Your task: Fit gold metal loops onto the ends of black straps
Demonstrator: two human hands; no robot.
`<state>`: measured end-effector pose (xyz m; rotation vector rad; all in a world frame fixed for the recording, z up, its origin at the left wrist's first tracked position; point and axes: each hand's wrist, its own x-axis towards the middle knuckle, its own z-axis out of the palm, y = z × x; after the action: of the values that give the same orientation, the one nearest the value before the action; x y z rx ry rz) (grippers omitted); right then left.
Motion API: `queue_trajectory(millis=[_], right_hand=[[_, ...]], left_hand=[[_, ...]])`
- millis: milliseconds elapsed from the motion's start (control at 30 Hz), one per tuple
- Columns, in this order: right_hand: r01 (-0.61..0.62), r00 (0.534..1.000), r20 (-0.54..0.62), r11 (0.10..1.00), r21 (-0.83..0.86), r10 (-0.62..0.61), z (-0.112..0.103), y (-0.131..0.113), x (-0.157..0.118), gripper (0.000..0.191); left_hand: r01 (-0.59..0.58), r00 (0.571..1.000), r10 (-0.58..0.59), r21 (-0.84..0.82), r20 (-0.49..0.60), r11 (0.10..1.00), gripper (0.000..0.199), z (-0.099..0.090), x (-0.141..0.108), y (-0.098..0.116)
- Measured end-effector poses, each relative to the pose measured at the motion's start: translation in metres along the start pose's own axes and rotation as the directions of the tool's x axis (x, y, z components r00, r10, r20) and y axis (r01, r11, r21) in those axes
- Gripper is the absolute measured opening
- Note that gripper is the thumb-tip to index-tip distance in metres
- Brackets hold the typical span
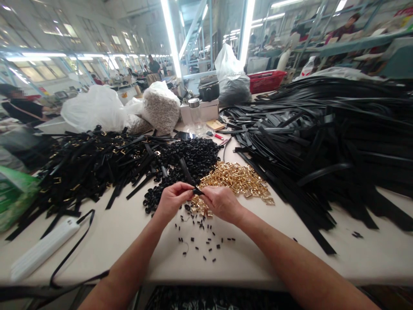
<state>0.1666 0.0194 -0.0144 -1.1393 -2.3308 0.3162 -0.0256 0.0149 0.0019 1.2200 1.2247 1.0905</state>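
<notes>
Together, left hand (pixel 176 199), right hand (pixel 225 203) pinch flat strap (pixel 186 170) near gold rectangles (pixel 240 178).

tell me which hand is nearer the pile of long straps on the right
Right. The right hand is left of the long straps; the left hand is farther left.

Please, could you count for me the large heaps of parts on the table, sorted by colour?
Black: 3 (right straps, left straps, loops)
Gold: 1 (metal pieces)
Total: 4
</notes>
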Motion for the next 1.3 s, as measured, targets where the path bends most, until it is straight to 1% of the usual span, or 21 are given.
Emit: queue_trajectory(millis=[133,200,267,400,500,567,600,667,733,800,833,900,967,1033,1100,1167,1200,1267,1300], right_hand=[[0.044,0.999,0.03,0.998,-0.04,-0.043,0.001,0.001,0.0,0.024],[0.032,0.998,0.057,0.998,-0.061,-0.029,0.0,0.001,0.0,0.025],[-0.005,0.998,0.066,0.998,-0.069,0.01,-0.001,0.001,0.001,0.026],[-0.086,0.995,0.045,0.995,-0.048,0.088,-0.003,-0.002,0.001,0.027],[-0.089,0.994,0.061,0.996,-0.031,0.091,0.0,-0.002,0.002,0.026],[-0.1,0.992,0.077,0.995,-0.003,0.1,0.003,-0.001,0.002,0.025],[-0.108,0.991,0.079,0.994,0.031,0.105,0.005,-0.001,0.002,0.024],[-0.131,0.99,0.076,0.979,0.159,0.12,0.007,-0.001,0.002,0.019],[-0.147,0.989,0.078,0.923,0.355,0.128,0.008,-0.001,0.002,0.015],[-0.156,0.988,0.088,0.833,0.531,0.129,0.009,-0.003,0.002,0.017],[-0.156,0.988,0.085,0.797,0.584,0.13,0.009,-0.004,0.002,0.019],[-0.147,0.989,0.076,0.765,0.628,0.128,0.008,-0.005,0.003,0.022],[-0.145,0.989,0.082,0.763,0.63,0.121,0.006,-0.007,0.003,0.024],[-0.163,0.987,0.11,0.741,0.651,0.121,0.004,-0.007,0.003,0.021],[-0.201,0.979,0.118,0.683,0.702,0.167,0.004,-0.007,0.003,0.017],[-0.245,0.964,0.13,0.588,0.771,0.231,0.005,-0.006,0.003,0.02],[-0.265,0.956,0.145,0.539,0.8,0.255,0.005,-0.005,0.004,0.022],[-0.3,0.942,0.177,0.477,0.826,0.285,0.005,-0.003,0.005,0.022],[-0.312,0.937,0.185,0.466,0.828,0.298,0.005,-0.002,0.005,0.021]], left_hand=[[0.054,0.996,-0.057,0.041,0.073,0.998,0.024,-0.003,0.002,0.001],[0.069,0.993,-0.075,0.065,0.096,0.995,0.024,-0.005,0.002,0.001],[0.062,0.992,-0.071,0.086,0.105,0.994,0.025,-0.005,0.0,0.002],[-0.016,0.992,0.002,0.115,0.128,0.993,0.028,-0.002,-0.003,0.003],[-0.159,0.985,0.141,0.211,0.097,0.965,0.024,0.001,-0.003,0.0],[-0.225,0.973,0.207,0.254,0.099,0.941,0.02,0.003,-0.001,-0.005],[-0.225,0.973,0.205,0.242,0.103,0.944,0.02,0.003,0.0,-0.008],[-0.164,0.984,0.149,0.166,0.097,0.973,0.023,0.003,0.002,-0.012],[-0.107,0.992,0.1,0.088,0.083,0.99,0.025,0.004,0.003,-0.016],[-0.114,0.991,0.108,0.078,0.077,0.99,0.023,0.005,0.003,-0.018],[-0.134,0.989,0.127,0.093,0.075,0.987,0.021,0.005,0.004,-0.018],[-0.161,0.986,0.152,0.134,0.071,0.978,0.019,0.006,0.004,-0.019],[-0.159,0.987,0.15,0.165,0.061,0.974,0.018,0.007,0.004,-0.02],[-0.151,0.988,0.144,0.172,0.057,0.973,0.019,0.008,0.003,-0.019],[-0.154,0.987,0.144,0.163,0.077,0.974,0.02,0.01,0.001,-0.017],[-0.142,0.986,0.127,0.138,0.111,0.98,0.022,0.011,-0.001,-0.015],[-0.118,0.987,0.104,0.118,0.119,0.986,0.024,0.011,-0.001,-0.014],[-0.048,0.995,0.043,0.05,0.094,0.998,0.027,0.01,0.0,-0.012],[-0.015,0.998,0.015,-0.002,0.058,1.0,0.029,0.009,0.001,-0.011]])
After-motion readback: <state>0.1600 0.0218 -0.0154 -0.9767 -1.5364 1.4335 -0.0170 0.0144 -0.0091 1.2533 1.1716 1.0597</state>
